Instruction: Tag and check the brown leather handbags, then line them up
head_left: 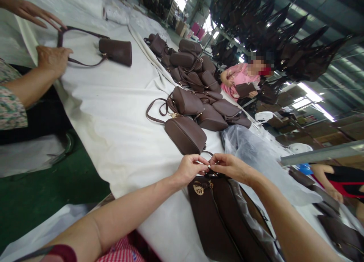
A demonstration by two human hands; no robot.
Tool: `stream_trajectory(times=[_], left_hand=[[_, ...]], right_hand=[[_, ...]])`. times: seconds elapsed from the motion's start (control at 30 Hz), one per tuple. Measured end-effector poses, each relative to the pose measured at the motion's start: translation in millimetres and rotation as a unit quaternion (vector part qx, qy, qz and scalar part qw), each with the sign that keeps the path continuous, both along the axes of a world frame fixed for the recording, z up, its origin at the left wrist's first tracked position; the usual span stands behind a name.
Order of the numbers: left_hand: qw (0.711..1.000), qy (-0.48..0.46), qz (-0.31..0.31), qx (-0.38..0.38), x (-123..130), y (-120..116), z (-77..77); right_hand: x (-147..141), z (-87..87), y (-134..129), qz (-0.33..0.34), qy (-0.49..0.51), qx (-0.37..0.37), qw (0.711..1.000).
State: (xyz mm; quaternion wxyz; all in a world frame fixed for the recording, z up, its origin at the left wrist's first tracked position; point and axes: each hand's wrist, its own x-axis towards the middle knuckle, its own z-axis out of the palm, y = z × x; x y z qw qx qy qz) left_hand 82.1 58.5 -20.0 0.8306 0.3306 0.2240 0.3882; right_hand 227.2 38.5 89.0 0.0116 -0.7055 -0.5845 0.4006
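Just in front of me a dark brown handbag (218, 216) lies on the white-covered table, with a round gold charm (198, 188) hanging near its top corner. Clear plastic shows inside its opening. My left hand (192, 169) and my right hand (227, 166) meet at the bag's top end. Both pinch the thin dark strap (209, 153) there, fingertips almost touching. The fingers partly hide the small fitting between them. Right beyond my hands sits another brown bag (186, 135), not touched by either hand.
Several brown bags (189, 59) are heaped along the table (113, 114). Clear plastic sheeting (250, 148) lies on the right. At left, a co-worker's hands (52, 59) hold the strap of a small bag (116, 52). A person in pink (241, 76) stands across. Bags (273, 34) hang overhead.
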Motion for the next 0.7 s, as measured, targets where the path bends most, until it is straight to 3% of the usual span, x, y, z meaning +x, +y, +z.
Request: stream_trajectory(times=[0.2,0.7], left_hand=[[0.999,0.03,0.018,0.04,-1,3,4.1],[0.999,0.023,0.005,0.03,2,0,3.4]], right_hand=[[-1,2.1,4,0.024,-0.072,-0.017,0.997],[-11,5.9,8,0.091,-0.146,0.011,0.985]])
